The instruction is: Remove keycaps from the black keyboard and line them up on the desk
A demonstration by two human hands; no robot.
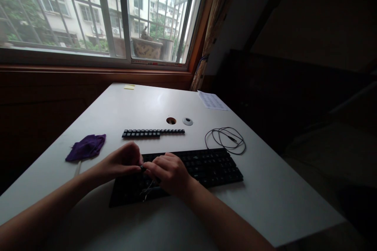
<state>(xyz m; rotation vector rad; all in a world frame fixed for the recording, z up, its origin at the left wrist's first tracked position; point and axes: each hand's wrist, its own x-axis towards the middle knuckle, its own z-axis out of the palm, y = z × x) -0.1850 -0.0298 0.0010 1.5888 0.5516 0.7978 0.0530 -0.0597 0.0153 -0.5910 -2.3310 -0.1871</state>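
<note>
A black keyboard (206, 168) lies at a slant on the white desk, both hands over its left half. My left hand (125, 160) is closed, thumb and fingertips pinching a small dark keycap (143, 168). My right hand (169, 170) is closed too, its fingertips meeting the left ones at that keycap. Thin wire loops of a keycap puller (147, 191) stick out below my right palm; its handle is hidden in the hand. Behind the keyboard, loose black keycaps (141, 135) stand lined up in two rows, the nearer row shorter.
On the left lies a purple cloth (86, 148) with a pale stick (78, 168) below it. A coiled black cable (225, 140) rests at the right. Farther back are a desk hole (171, 120), its round cover (187, 121), printed paper (213, 100) and yellow sticky notes (129, 86).
</note>
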